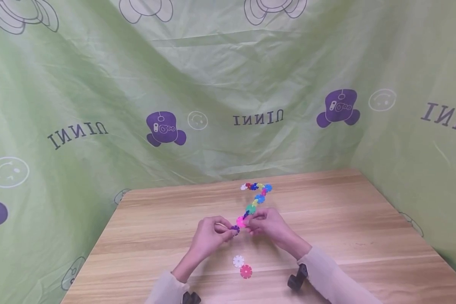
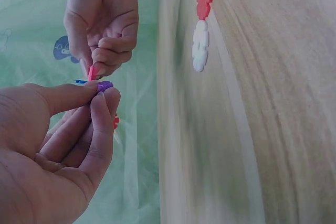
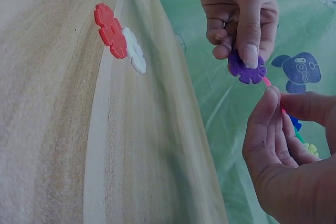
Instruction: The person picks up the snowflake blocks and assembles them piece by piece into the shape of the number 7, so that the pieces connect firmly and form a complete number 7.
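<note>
Between thumb and fingers my left hand (image 1: 209, 237) pinches a purple notched disc (image 3: 247, 68). My right hand (image 1: 270, 226) pinches a pink notched disc (image 1: 241, 221) at the near end of a chain of interlocked discs (image 1: 259, 198). In the right wrist view the purple disc's edge meets the pink one's; whether their notches are engaged I cannot tell. Beyond my right hand the chain bends away in blue, green, yellow, red and white. My fingertips partly cover both held discs.
On the wooden table (image 1: 156, 236), nearer me than my hands, lie a white disc (image 1: 238, 261) and a red disc (image 1: 246, 271), edges touching or overlapping. A green printed cloth (image 1: 213, 76) hangs behind the table and at its sides.
</note>
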{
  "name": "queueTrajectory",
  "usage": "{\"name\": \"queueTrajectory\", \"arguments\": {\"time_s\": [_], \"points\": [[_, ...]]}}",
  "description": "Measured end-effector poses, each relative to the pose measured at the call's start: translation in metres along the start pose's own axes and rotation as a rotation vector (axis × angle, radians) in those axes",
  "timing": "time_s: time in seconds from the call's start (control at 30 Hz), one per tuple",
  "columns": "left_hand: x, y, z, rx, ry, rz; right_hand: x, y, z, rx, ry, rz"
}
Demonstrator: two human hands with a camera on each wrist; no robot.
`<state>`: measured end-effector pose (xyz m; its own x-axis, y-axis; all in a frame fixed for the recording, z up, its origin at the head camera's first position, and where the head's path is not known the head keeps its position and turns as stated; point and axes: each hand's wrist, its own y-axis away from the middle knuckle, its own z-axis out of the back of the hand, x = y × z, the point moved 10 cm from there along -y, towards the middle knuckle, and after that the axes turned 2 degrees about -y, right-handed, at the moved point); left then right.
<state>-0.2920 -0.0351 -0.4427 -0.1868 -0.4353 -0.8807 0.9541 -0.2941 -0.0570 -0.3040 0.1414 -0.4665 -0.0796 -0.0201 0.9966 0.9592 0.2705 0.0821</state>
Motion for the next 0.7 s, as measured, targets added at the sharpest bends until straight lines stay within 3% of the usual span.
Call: {"name": "queueTrajectory", "arguments": {"time_s": [0.23, 0.5, 0.7], "points": [[0.0, 0.001, 0.001, -0.039, -0.012, -0.017, -0.001, 0.0, 0.0, -0.001, 0.007, -0.006], [-0.011, 0.006, -0.001, -0.114, -0.142, -0.081, 0.001, -0.001, -0.002, 0.0, -0.006, 0.001], [-0.019, 0.007, -0.002, -0.156, -0.161, -0.089, 0.003, 0.001, -0.001, -0.015, 0.0, 0.001]]}}
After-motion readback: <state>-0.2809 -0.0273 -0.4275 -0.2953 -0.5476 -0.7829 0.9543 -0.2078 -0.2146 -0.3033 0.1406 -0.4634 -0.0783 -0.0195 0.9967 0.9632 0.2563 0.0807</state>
